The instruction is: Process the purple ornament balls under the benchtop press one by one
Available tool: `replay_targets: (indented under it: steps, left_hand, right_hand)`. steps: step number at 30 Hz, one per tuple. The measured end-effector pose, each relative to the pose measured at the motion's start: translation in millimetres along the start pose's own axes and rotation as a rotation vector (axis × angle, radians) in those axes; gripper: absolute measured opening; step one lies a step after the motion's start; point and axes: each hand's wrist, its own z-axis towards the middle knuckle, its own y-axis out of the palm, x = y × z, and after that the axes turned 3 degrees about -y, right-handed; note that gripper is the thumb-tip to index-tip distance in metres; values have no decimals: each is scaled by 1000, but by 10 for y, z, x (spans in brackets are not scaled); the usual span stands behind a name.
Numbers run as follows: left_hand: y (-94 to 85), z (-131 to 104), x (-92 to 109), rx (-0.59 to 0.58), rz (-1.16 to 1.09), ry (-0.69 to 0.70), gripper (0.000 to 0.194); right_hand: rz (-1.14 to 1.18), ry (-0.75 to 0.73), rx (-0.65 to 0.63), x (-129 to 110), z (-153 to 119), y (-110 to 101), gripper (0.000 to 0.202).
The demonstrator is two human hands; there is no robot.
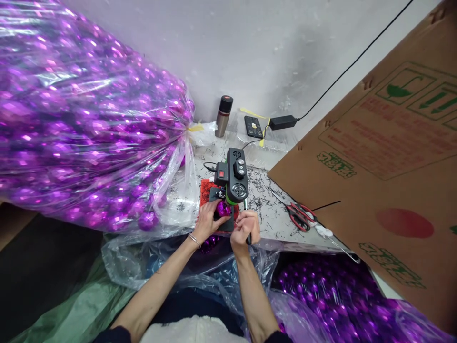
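A whitish worktable (266, 227), strewn with short black clippings, meets a pale grey wall (257, 47) at 12 o'clock. Centrally stands a black machine with round vents, small knobs and a red switch (237, 176), with a red mat (204, 188) beneath its near part.

The shiny purple faceted ball (223, 208) sits at the machine's near end, at 6 o'clock, its surface throwing bright pink glints. The left hand (207, 218), with a bracelet at the wrist, grasps it between thumb and fingers. The right hand (246, 226) is clenched around a metal lever with a black grip (249, 239), just beside the ball at 4 o'clock.

From the machine, a steel bottle with a black lid (223, 116) stands at 11 o'clock, a dark patterned phone (253, 126) lies at 1, and a black power adapter (283, 122) beyond it. Red-and-black scissors (300, 216) lie at 4 o'clock, near a large brown cardboard box (374, 166) that bounds the right side.

A clear plastic bag packed with purple balls (107, 133) crowds 9 to 11 o'clock. Between machine and scissors runs a flat stretch of clipping-strewn tabletop; the table's near edge passes close below both hands.
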Motion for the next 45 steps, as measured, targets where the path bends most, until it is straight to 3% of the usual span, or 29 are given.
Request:
replay_targets:
  steps: [5,8,10,14,18,24,29,32,35,39,42,45]
  left_hand:
    - [-152,-264,48,-66,-29,110,57]
    - [-364,-492,73,-105,-6,144,71]
    - [-555,-494,48,-77,18,99,73]
    - [-994,-55,-151,50,244,-126,44]
    - [-1273,427,-349,-21,562,-307,47]
    - [-1467,631,-353,-34,810,-495,58]
    - [-1642,761,-401,-35,749,-583,54]
    - [-1678,789,-416,24,535,-563,50]
    - [-1627,716,-337,83,13,-502,57]
    - [-1402,470,-84,-29,-634,-529,71]
    - [-1150,253,90,-87,-828,-573,71]
    - [-897,79,163,-82,-877,-617,72]
  right_hand:
    - [-17,113,-54,-160,200,-63,39]
    - [-2,127,-64,-119,120,-99,39]
    - [16,129,-52,-61,21,-101,39]
    - [53,142,-21,3,-91,-77,39]
    - [46,104,-30,-21,-53,-75,40]
    - [16,96,-37,-29,-45,-90,38]
    - [53,132,-38,24,-112,-99,37]
    - [55,140,-54,30,-124,-108,36]
    - [48,123,-72,-4,-83,-108,36]
    - [38,106,-58,-106,70,-90,39]
    - [18,126,-60,-190,220,-81,41]
    - [0,160,-77,-246,326,-85,42]
